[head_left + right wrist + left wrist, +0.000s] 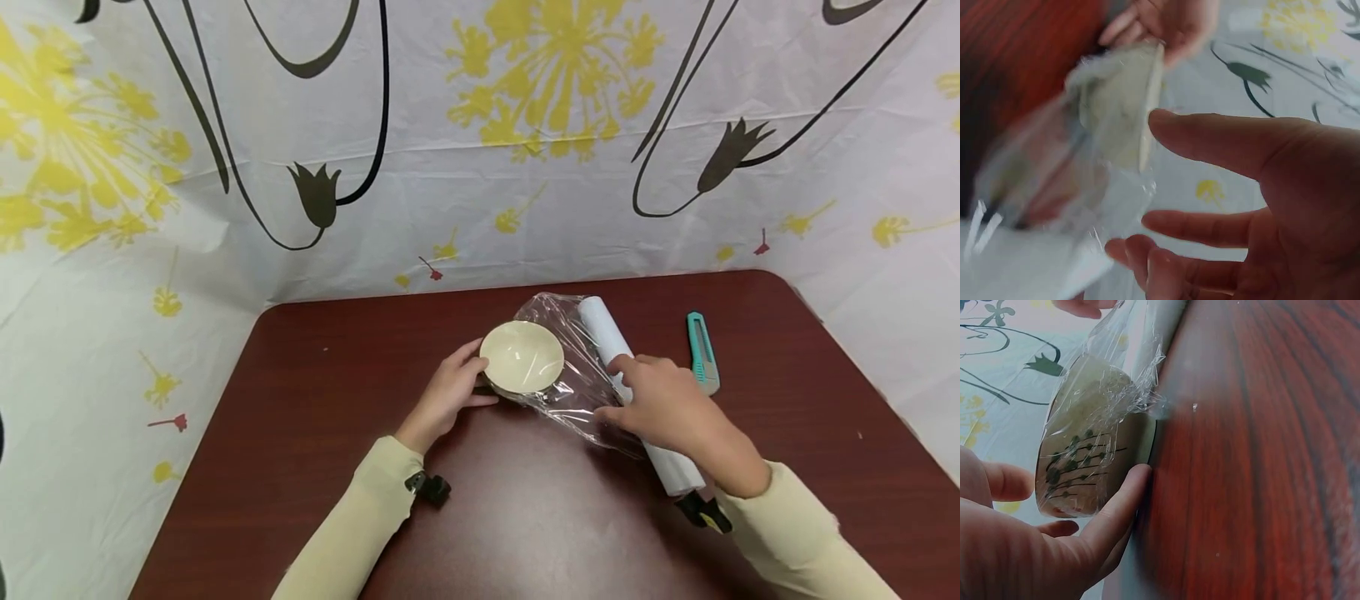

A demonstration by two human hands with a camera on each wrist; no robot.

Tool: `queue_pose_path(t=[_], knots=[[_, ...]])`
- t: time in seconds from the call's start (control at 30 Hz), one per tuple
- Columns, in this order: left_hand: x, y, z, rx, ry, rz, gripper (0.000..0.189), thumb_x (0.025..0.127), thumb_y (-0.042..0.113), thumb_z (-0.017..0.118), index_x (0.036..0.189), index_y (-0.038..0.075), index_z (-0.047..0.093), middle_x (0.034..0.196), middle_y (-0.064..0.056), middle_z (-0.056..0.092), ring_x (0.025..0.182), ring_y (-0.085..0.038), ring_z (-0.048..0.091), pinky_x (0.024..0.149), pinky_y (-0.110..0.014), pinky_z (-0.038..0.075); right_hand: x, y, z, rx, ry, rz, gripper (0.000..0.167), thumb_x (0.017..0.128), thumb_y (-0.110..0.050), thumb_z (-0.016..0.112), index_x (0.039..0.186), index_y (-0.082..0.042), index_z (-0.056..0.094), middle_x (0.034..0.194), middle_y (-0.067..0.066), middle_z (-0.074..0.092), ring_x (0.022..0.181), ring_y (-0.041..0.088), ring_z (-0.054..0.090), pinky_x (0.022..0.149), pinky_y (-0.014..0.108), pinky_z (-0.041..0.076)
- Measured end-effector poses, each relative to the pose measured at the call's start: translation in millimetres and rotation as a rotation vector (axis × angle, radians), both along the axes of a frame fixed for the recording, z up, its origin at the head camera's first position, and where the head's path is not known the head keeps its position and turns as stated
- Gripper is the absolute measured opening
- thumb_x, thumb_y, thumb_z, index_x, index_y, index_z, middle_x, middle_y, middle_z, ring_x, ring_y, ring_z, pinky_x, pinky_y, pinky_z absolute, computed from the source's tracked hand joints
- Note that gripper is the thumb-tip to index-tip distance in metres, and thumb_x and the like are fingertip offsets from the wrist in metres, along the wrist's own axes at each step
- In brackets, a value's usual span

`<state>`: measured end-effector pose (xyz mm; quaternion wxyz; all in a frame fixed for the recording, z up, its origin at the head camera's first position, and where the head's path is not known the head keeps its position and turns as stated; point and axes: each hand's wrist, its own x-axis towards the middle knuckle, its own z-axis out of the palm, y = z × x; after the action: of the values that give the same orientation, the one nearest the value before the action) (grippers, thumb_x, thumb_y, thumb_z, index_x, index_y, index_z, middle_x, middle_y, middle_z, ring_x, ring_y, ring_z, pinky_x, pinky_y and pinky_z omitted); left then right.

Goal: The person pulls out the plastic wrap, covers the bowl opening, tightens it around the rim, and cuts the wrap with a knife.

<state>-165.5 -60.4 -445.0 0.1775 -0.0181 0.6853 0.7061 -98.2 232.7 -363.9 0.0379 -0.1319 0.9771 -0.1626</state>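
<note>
A cream bowl stands upright on the table, with dark plant sprigs on its outer wall in the left wrist view. My left hand holds it from the left side, thumb at the rim and fingers low along the wall. Clear plastic wrap stretches from the white roll to the bowl and clings to its outside. Over the roll, my right hand hovers with thumb and fingers spread apart, nothing gripped between them. In the right wrist view, the film hangs crumpled beyond the fingertips.
A teal utility knife lies right of the roll, partly behind the right hand. The dark red wooden table meets a flower-printed white cloth at its back and sides.
</note>
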Motion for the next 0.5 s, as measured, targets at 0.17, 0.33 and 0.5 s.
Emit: queue_pose_path(t=[0.17, 0.33, 0.5], knots=[[0.3, -0.4, -0.2, 0.004, -0.002, -0.002, 0.059, 0.114, 0.015, 0.049, 0.17, 0.004, 0.038, 0.149, -0.028, 0.06, 0.122, -0.041, 0.071, 0.088, -0.051, 0.066, -3.0, -12.9, -10.3, 0.005, -0.015, -0.023, 0.055, 0.082, -0.031, 0.097, 0.115, 0.001, 0.065, 0.092, 0.008, 0.067, 0.079, 0.029, 0.065, 0.068, 0.056, 0.055], [-0.3, -0.6, -0.6, 0.006, -0.009, -0.003, 0.06, 0.113, 0.014, 0.05, 0.171, 0.005, 0.037, 0.147, -0.027, 0.06, 0.121, -0.039, 0.071, 0.087, -0.05, 0.067, -5.0, -14.8, -14.5, -0.029, 0.042, -0.027, 0.042, 0.083, -0.016, 0.093, 0.111, -0.002, 0.066, 0.088, 0.003, 0.067, 0.075, 0.027, 0.064, 0.065, 0.052, 0.054], [-1.7, -2.0, -1.5, 0.013, -0.004, -0.006, 0.061, 0.112, 0.011, 0.05, 0.171, 0.006, 0.038, 0.148, -0.027, 0.058, 0.121, -0.039, 0.07, 0.088, -0.05, 0.067, -6.7, -18.9, -10.2, -0.098, 0.134, -0.003, 0.02, 0.091, -0.008, 0.083, 0.105, -0.006, 0.069, 0.085, -0.002, 0.072, 0.073, 0.024, 0.066, 0.062, 0.048, 0.055]])
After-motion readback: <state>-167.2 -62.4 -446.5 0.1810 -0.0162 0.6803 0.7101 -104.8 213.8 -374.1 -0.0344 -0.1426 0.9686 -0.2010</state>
